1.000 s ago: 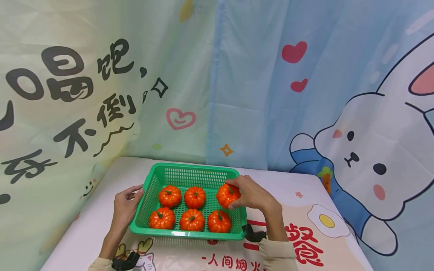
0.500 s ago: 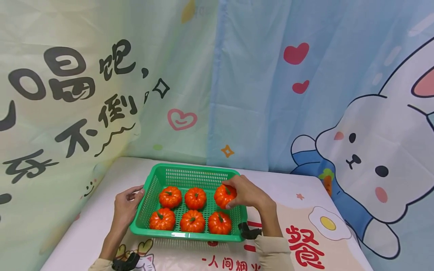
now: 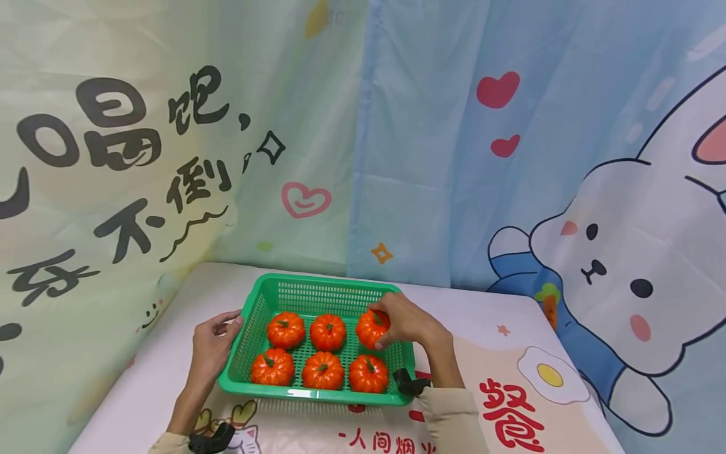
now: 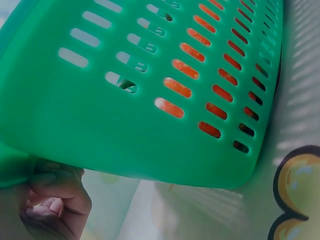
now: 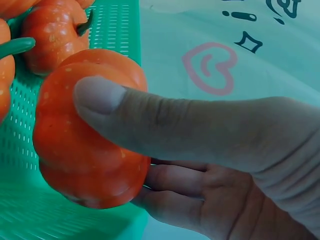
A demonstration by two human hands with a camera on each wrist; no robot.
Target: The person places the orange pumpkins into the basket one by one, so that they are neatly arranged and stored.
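A green plastic basket (image 3: 317, 395) with slotted walls holds several small orange pumpkins, among them a front-left pumpkin (image 3: 272, 367) and a back-middle pumpkin (image 3: 328, 332). My left hand (image 3: 212, 343) grips the basket's left rim; its curled fingers (image 4: 70, 195) show against the rim in the left wrist view. At the basket's back right corner, my right hand (image 3: 411, 321) holds another pumpkin (image 3: 371, 329) between thumb and fingers. The right wrist view has the thumb lying across this pumpkin (image 5: 90, 165), with fingers behind it. Whether it touches the basket floor, I cannot tell.
The basket stands on a table with a printed white cloth (image 3: 510, 315), showing a fried egg and red characters. Behind the table hangs a printed curtain (image 3: 408, 157). A black strap (image 3: 411, 383) circles my right wrist.
My right hand has shifted slightly to the left with its pumpkin, towards the back row's middle pumpkin. The left hand keeps its grip on the rim.
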